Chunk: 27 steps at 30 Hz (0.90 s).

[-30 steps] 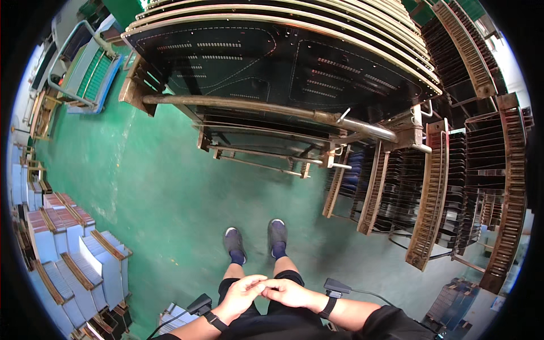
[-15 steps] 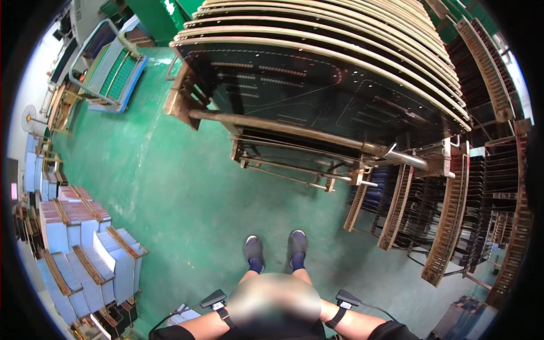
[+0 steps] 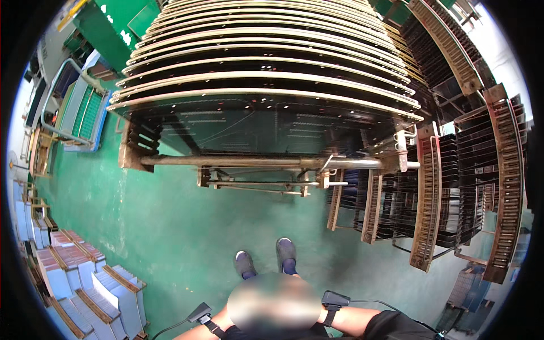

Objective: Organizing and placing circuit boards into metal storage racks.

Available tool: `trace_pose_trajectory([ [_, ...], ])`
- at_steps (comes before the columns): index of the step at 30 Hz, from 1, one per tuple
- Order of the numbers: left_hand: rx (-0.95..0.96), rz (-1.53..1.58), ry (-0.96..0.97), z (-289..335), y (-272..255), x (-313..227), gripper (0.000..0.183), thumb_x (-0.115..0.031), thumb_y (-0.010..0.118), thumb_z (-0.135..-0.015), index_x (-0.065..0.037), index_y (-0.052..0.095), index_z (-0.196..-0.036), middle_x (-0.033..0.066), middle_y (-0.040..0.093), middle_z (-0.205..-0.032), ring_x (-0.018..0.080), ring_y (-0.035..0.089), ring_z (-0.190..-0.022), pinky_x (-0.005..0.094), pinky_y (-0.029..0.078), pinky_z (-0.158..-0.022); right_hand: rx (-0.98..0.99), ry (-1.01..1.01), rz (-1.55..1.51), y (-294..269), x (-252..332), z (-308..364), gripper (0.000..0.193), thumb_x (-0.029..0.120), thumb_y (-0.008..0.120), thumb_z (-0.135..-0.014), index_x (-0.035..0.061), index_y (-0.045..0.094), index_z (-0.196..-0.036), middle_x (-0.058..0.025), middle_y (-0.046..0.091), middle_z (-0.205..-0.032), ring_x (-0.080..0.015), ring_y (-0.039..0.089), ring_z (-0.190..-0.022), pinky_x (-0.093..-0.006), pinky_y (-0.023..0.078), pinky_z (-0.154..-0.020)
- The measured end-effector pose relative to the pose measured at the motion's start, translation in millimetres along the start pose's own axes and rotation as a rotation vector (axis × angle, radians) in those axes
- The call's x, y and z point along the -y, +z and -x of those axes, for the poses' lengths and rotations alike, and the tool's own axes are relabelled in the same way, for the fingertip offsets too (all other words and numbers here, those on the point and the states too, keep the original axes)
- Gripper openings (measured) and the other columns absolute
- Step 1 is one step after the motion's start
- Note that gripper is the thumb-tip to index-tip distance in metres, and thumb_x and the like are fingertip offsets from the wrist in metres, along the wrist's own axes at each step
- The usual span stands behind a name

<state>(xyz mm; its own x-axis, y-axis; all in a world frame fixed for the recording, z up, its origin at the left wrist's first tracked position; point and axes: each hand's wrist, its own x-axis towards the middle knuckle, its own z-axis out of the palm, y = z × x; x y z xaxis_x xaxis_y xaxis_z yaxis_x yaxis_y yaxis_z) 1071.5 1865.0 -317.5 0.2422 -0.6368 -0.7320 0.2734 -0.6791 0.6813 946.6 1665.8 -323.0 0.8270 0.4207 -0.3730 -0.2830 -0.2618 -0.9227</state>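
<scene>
My left forearm (image 3: 201, 330) and right forearm (image 3: 356, 321) come in from the lower edge, each with a black wrist strap and a small dark device on it. A blurred patch covers both of my hands, so their fingers and anything in them are hidden. In front of me stands a metal rack (image 3: 226, 161) filled with several upright dark panels (image 3: 266, 122) that have pale edges. The nearest panel carries rows of fine light dots. Both hands are near my body, apart from the rack.
More slotted racks (image 3: 429, 198) with dark panels line the right side. Bundles of pale blue sheets (image 3: 116, 300) stand at the lower left. A blue-edged trolley (image 3: 85, 116) is at the far left. My shoes (image 3: 244, 263) are on the green floor (image 3: 170, 238).
My view has turned and moved nearer the rack, which now sits further left and squarer in front. The side racks have shifted left too. My hands stay low, under the blur.
</scene>
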Motion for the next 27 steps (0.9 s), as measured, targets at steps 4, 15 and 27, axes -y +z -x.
trace_pose_trajectory([
  [4,0.119,-0.037,-0.01,-4.3,-8.7,-18.0,0.016,-0.015,0.066,-0.094,-0.007,0.072,-0.106,0.005,0.074,-0.093,0.012,0.068,-0.086,0.0287,0.054,-0.08,0.04,-0.032,-0.015,-7.1,-0.9,3.7,0.036,0.016,0.057,-0.096,0.0082,0.06,-0.13,-0.0141,0.064,-0.111,-0.0327,0.066,-0.098,-0.0388,0.054,-0.088],
  [15,0.521,0.097,-0.032,-20.1,-17.9,-8.3,0.016,-0.017,0.06,-0.1,-0.005,0.066,-0.108,-0.0016,0.066,-0.099,0.009,0.06,-0.098,0.0275,0.047,-0.094,0.141,-0.164,-0.006,-25.7,6.5,6.1,0.033,0.013,0.057,-0.095,0.0049,0.062,-0.127,-0.0147,0.064,-0.108,-0.0331,0.064,-0.101,-0.0403,0.053,-0.086],
  [27,0.602,-0.002,0.141,-10.2,-21.1,-50.5,0.019,-0.022,0.057,-0.102,-0.005,0.064,-0.108,0.0004,0.064,-0.099,0.0112,0.058,-0.097,0.0294,0.046,-0.09,0.078,-0.347,0.09,-46.8,37.8,19.9,0.03,0.013,0.059,-0.094,0.0038,0.064,-0.123,-0.0167,0.066,-0.106,-0.0337,0.065,-0.1,-0.0428,0.053,-0.087],
])
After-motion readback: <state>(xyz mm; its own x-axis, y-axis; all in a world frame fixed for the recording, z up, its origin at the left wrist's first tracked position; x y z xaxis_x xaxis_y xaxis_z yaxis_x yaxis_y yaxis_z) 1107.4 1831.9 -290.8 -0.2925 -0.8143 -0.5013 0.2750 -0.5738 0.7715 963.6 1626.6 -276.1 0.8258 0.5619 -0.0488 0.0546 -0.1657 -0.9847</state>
